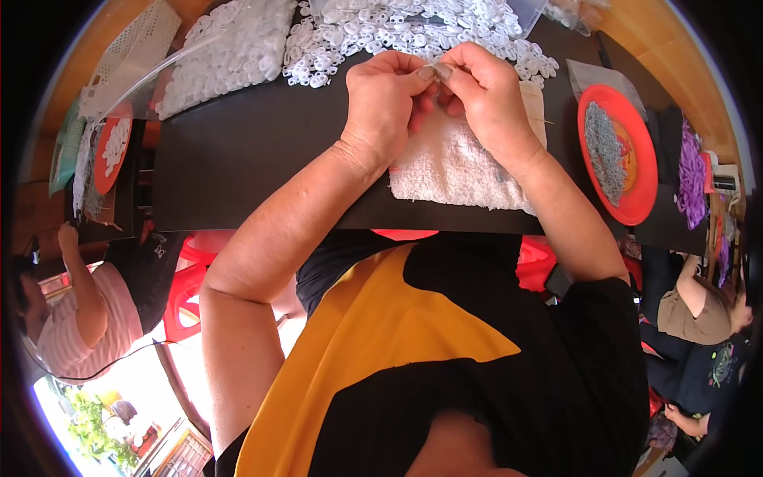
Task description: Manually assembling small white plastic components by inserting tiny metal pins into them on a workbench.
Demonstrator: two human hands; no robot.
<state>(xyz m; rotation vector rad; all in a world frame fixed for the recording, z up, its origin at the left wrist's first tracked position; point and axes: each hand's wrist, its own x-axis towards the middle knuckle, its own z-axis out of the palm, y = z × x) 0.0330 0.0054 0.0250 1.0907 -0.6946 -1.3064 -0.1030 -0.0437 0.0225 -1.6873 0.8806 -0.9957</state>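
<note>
My left hand and my right hand meet at the far side of the dark table, thumbs and forefingers pinched tip to tip. Whatever they grip between them is too small to make out. Beneath them a white terry towel lies on the table, partly covered by my right wrist. Just beyond my fingertips spreads a heap of small white plastic pieces with holes. To the right stands a red oval tray holding a pile of small grey metal parts.
A clear bag full of white pieces lies at the back left. Farther left are a red tray and a white perforated basket. Purple items lie at the far right. Other people sit at both sides, near red stools.
</note>
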